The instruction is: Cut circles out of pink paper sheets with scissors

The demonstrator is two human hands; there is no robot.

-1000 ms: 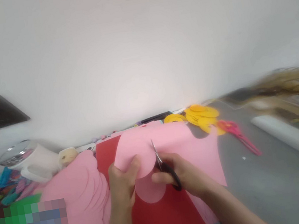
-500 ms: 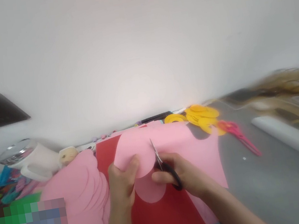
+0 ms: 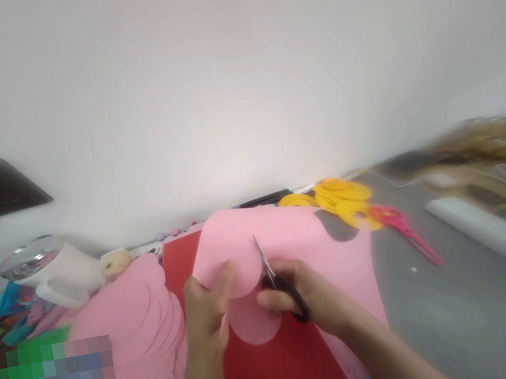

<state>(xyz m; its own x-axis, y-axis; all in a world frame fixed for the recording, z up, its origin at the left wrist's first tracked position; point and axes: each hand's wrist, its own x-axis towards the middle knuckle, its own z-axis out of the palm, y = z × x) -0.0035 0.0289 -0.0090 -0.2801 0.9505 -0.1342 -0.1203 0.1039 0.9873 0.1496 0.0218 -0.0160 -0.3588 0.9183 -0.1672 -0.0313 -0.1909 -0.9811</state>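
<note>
The single view looks out from the person's head, facing forward and down across the table (image 3: 450,324) toward the wall (image 3: 235,82) on the far side, which fills the upper half. It sits close above the hands (image 3: 205,310), near the lower centre, with forearms (image 3: 385,342) entering from the near edge.

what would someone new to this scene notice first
Probably the pink sheet in the middle, pinched by the left hand while the right hand holds black-handled scissors at it. Left of the hands, a big overlapping pile of pink cut-outs stands out. Bright yellow pieces and pink-handled scissors catch the eye on the right, against the grey surface.
</note>
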